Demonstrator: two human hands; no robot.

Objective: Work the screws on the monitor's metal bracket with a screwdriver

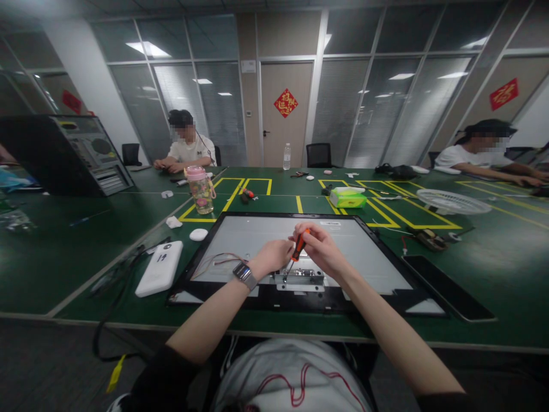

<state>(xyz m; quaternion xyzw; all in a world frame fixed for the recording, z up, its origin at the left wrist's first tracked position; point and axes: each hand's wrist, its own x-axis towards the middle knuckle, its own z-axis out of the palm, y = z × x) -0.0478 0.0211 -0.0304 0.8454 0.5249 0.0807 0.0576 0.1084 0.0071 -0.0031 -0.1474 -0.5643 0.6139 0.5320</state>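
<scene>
A large flat screen panel (231,240) with a black frame lies face down, or so its grey back suggests, on the green table. Near its front edge sits a metal bracket (306,277). My right hand (319,243) is closed round the orange and black handle of a screwdriver (301,246), whose tip points down at the left end of the bracket. Close beside the handle is my left hand (274,256), its fingers drawn together near the screwdriver; what they pinch, if anything, is hidden. Thin wires (223,260) lie on the panel at left.
Left of the panel are a white power bank (160,268), a white round object (198,234) and a pink-lided bottle (199,191). A black phone-like slab (448,286) lies at right. Behind stand a green tissue pack (348,197) and a white fan grille (452,201). Two people sit across the table.
</scene>
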